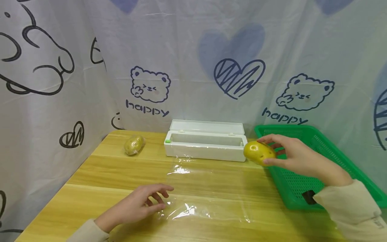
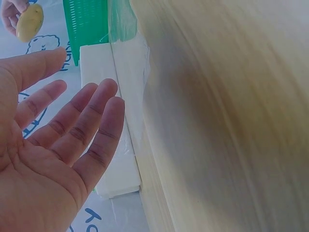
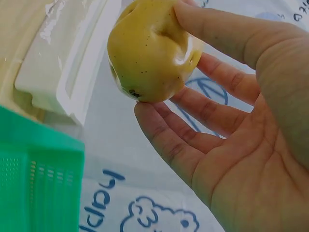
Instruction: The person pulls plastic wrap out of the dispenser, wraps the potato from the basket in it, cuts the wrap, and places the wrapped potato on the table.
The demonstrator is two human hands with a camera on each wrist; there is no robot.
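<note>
A yellow potato (image 1: pixel 257 152) is pinched between the thumb and fingers of my right hand (image 1: pixel 297 156), held up beside the green basket's near-left rim. The right wrist view shows the potato (image 3: pixel 147 50) at the fingertips, with small dark specks on its skin. My left hand (image 1: pixel 140 203) hovers low over the table with loosely bent fingers and nothing in it. Just right of its fingertips, a sheet of clear plastic wrap (image 1: pixel 208 188) lies spread on the wood, running from the white wrap dispenser box (image 1: pixel 205 152), whose lid stands up.
At the back left of the table sits another potato (image 1: pixel 134 145), covered in clear wrap. A green plastic basket (image 1: pixel 279 188) stands along the right side, with a small dark object (image 1: pixel 309 197) at its near end. A printed white curtain (image 1: pixel 187 43) hangs behind the table.
</note>
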